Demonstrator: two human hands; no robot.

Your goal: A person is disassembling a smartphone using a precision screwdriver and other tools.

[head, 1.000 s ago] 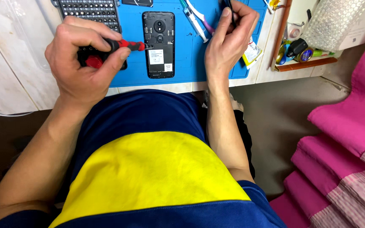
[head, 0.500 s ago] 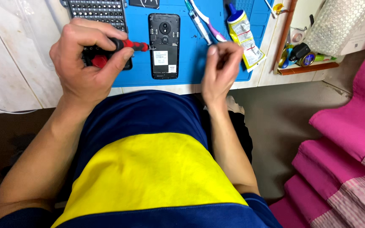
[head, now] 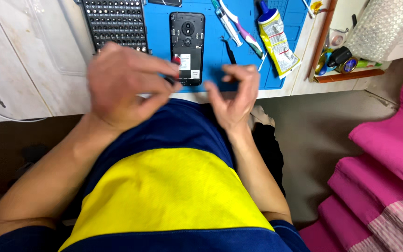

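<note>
- Our left hand [head: 122, 86] grips a red-tipped screwdriver [head: 175, 70], closed around it.
- Our right hand [head: 234, 93] pinches loosely, contents unclear.
- Opened phone [head: 187, 42] at twelve o'clock: light, fragile; hold edges.

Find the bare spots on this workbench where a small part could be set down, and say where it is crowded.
Bare: the pale bench left of the bit rack, and the blue mat strip between rack and opened phone. Crowded: right of the phone, with tweezers, toothbrush, glue bottle and cluttered tray.
</note>
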